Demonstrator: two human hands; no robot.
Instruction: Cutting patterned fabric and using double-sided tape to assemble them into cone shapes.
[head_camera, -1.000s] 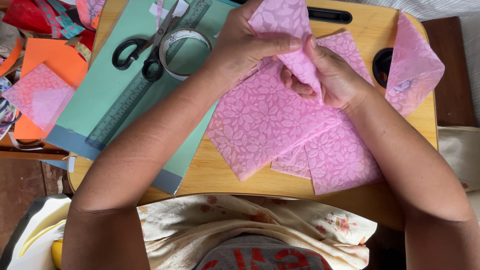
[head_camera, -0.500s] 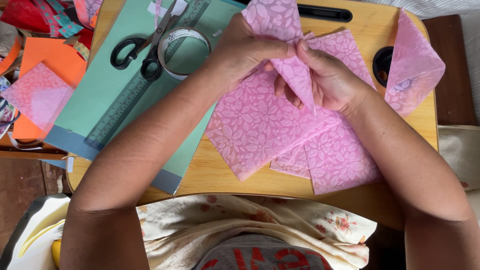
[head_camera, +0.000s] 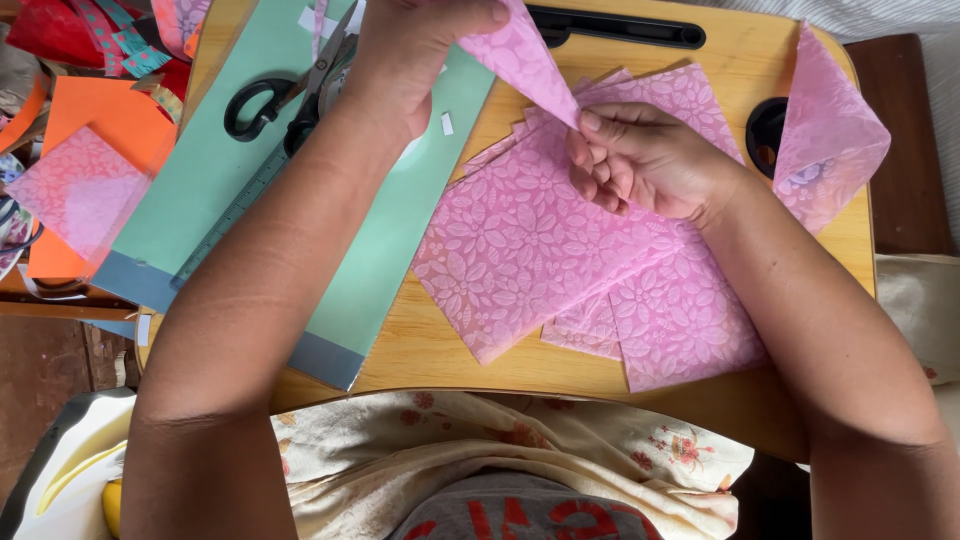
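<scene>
My left hand (head_camera: 415, 50) pinches the upper end of a folded piece of pink patterned paper (head_camera: 520, 62) near the top of the view. My right hand (head_camera: 650, 160) pinches the lower tip of the same piece, fingers curled. The piece stretches between both hands above a pile of pink embossed paper squares (head_camera: 540, 250) lying on the wooden lap tray (head_camera: 480, 360).
A green cutting mat (head_camera: 240, 170) lies at the left with black-handled scissors (head_camera: 270, 95) and a ruler (head_camera: 235, 215) on it. Orange paper (head_camera: 100, 120) and a pink square (head_camera: 70, 195) sit further left. Another pink sheet (head_camera: 830, 130) curls up at the right edge.
Both hands have pulled apart: the left has risen toward the top with one end of the pink piece, the right has stayed lower, so the folded piece is now stretched out.
</scene>
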